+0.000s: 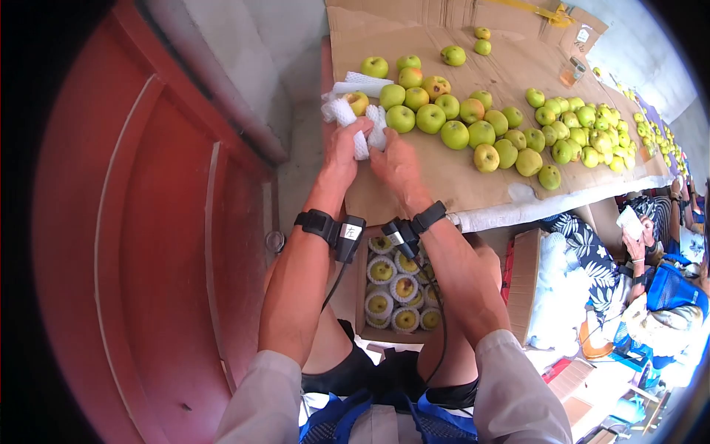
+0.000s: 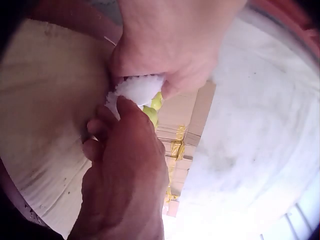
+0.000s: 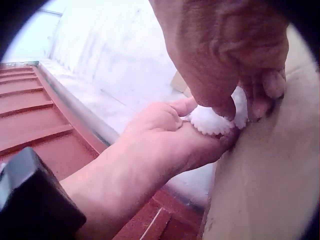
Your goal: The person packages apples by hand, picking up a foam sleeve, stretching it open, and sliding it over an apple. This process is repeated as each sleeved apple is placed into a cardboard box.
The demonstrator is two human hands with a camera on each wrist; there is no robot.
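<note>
My left hand (image 1: 342,154) grips a white foam net (image 1: 360,144) over the near left corner of the cardboard-covered table. Close beside it, my right hand (image 1: 399,164) pinches white foam netting between thumb and fingers. In the left wrist view the right hand (image 2: 127,155) comes from below, its fingertips on the foam net (image 2: 142,89). The right wrist view has both hands meeting at the scalloped netting (image 3: 212,120). Just beyond the hands lies a yellowish apple (image 1: 356,101) with foam against it. More foam nets (image 1: 362,83) lie flat behind it.
Many loose green apples (image 1: 430,118) spread rightward over the cardboard (image 1: 429,196). Below the table edge, a box (image 1: 360,311) holds netted apples between my knees. A red door (image 1: 170,222) stands left. A glass (image 1: 572,72) stands at the back; another person (image 1: 643,244) sits right.
</note>
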